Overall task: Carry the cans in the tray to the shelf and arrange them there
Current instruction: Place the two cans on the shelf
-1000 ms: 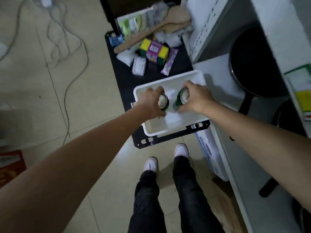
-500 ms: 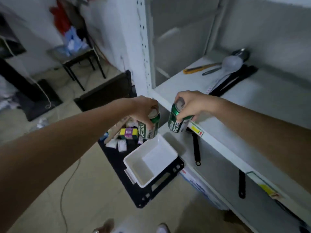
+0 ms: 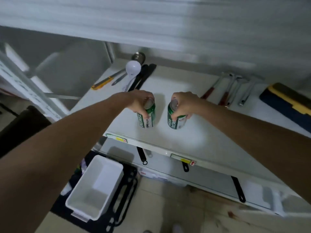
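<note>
A white shelf [image 3: 193, 137] is seen across the middle of the view, with a lower shelf board [image 3: 210, 179] under it. On the floor at the lower left, a white tray [image 3: 79, 195] is placed on a black mat [image 3: 127, 185]; nothing is seen inside the tray. At the right end of the shelf a dark blue and yellow case [image 3: 286, 101] is laid, and a row of long metal tools [image 3: 230, 88] lies beside it. At the back left of the shelf, a white ladle [image 3: 132, 71] and black utensils [image 3: 143, 76] are placed together.

Two green cans are held upright near the front part of the shelf, a little apart from each other. The left can [image 3: 147, 117] is gripped from above and from the side by the left hand [image 3: 140, 102], the fingers closed around its upper part. The right can [image 3: 175, 117] is gripped in the same way by the right hand [image 3: 184, 104]. Whether the can bottoms already touch the shelf surface cannot be told surely.
</note>
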`<state>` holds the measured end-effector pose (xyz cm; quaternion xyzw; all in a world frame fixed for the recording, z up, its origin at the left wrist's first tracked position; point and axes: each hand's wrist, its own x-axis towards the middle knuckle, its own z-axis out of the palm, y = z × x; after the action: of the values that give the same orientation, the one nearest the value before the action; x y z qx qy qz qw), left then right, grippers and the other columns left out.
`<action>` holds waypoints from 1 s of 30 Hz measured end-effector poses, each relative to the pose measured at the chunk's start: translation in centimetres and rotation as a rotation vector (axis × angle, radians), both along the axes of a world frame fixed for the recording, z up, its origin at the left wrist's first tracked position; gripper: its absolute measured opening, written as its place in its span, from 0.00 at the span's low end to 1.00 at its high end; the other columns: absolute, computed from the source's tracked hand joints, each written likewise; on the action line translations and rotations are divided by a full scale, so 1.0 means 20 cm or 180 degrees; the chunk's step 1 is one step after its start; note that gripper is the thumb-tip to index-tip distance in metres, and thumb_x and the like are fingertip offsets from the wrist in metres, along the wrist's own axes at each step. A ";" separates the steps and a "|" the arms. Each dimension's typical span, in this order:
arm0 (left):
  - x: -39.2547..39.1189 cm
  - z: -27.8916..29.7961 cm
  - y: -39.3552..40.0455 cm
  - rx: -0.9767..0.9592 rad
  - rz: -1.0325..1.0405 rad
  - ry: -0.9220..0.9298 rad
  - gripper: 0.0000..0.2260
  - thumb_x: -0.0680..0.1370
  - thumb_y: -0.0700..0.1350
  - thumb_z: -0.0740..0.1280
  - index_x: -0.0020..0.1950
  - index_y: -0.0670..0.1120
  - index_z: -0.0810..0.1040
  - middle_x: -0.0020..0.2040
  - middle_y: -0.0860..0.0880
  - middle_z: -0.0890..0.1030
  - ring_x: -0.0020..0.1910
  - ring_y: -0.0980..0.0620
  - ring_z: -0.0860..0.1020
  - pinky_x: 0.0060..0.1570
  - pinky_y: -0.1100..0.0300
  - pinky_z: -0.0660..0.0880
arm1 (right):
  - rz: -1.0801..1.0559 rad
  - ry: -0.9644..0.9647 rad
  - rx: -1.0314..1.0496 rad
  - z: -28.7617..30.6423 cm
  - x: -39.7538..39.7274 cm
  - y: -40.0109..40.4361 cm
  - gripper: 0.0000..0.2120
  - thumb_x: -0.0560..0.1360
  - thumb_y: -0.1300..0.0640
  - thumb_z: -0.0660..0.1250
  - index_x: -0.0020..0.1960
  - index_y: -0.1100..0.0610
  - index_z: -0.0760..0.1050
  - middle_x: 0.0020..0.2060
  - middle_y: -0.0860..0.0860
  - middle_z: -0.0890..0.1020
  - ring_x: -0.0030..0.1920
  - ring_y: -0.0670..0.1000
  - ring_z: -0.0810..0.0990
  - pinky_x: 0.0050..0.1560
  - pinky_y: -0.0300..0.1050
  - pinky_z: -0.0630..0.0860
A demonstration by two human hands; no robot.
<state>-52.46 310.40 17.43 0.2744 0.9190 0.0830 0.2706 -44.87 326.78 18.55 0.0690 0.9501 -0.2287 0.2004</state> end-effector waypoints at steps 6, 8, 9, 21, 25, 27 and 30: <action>0.00 -0.24 0.27 -0.0097 -0.0320 -0.0175 0.29 0.64 0.44 0.75 0.63 0.50 0.70 0.63 0.45 0.75 0.56 0.46 0.73 0.50 0.58 0.71 | -0.0271 -0.0267 0.0018 -0.18 0.07 0.21 0.32 0.63 0.59 0.74 0.65 0.58 0.68 0.61 0.57 0.76 0.53 0.60 0.80 0.50 0.52 0.81; -0.01 -0.25 0.32 0.0007 -0.0261 -0.0168 0.30 0.65 0.43 0.75 0.64 0.50 0.69 0.63 0.46 0.75 0.56 0.47 0.73 0.49 0.58 0.69 | -0.0397 -0.0328 -0.0052 -0.22 0.08 0.25 0.31 0.63 0.61 0.74 0.65 0.57 0.68 0.60 0.58 0.76 0.52 0.61 0.81 0.47 0.53 0.82; -0.01 -0.26 0.34 0.0046 -0.0242 -0.0153 0.30 0.65 0.42 0.75 0.65 0.50 0.69 0.64 0.46 0.75 0.55 0.47 0.72 0.48 0.58 0.69 | -0.0455 -0.0340 -0.0084 -0.23 0.08 0.27 0.31 0.63 0.61 0.73 0.64 0.57 0.68 0.60 0.58 0.75 0.52 0.61 0.81 0.47 0.53 0.82; 0.09 -0.13 0.18 0.0291 0.0471 -0.0689 0.51 0.66 0.40 0.76 0.76 0.53 0.43 0.76 0.43 0.59 0.73 0.42 0.63 0.67 0.49 0.67 | -0.0320 0.0184 0.0274 -0.06 0.04 0.23 0.44 0.64 0.54 0.75 0.73 0.57 0.57 0.70 0.60 0.68 0.67 0.61 0.70 0.62 0.48 0.70; 0.22 -0.03 -0.18 0.0643 0.1287 -0.0307 0.39 0.70 0.40 0.72 0.75 0.51 0.55 0.72 0.41 0.65 0.67 0.42 0.70 0.58 0.52 0.72 | 0.0229 0.1189 0.0194 0.10 -0.02 -0.05 0.29 0.69 0.57 0.70 0.68 0.60 0.66 0.66 0.61 0.70 0.66 0.59 0.70 0.60 0.44 0.67; 0.34 0.00 -0.40 0.1044 0.1912 0.0078 0.29 0.72 0.38 0.70 0.71 0.48 0.64 0.66 0.41 0.73 0.54 0.44 0.76 0.42 0.57 0.78 | 0.0671 0.1508 -0.0029 0.12 -0.03 -0.28 0.25 0.70 0.58 0.67 0.66 0.59 0.69 0.66 0.60 0.72 0.67 0.58 0.70 0.60 0.43 0.66; 0.60 0.03 -0.72 0.1302 0.2697 0.0494 0.22 0.73 0.36 0.67 0.66 0.44 0.69 0.60 0.40 0.77 0.46 0.48 0.75 0.24 0.69 0.73 | 0.1434 0.1486 -0.0359 0.12 0.05 -0.67 0.21 0.72 0.57 0.65 0.65 0.58 0.70 0.66 0.58 0.74 0.67 0.57 0.70 0.61 0.44 0.66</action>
<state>-40.47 296.01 18.02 -0.0715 0.9323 0.3444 0.0839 -43.88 313.34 20.95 -0.2083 0.9477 -0.2404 0.0263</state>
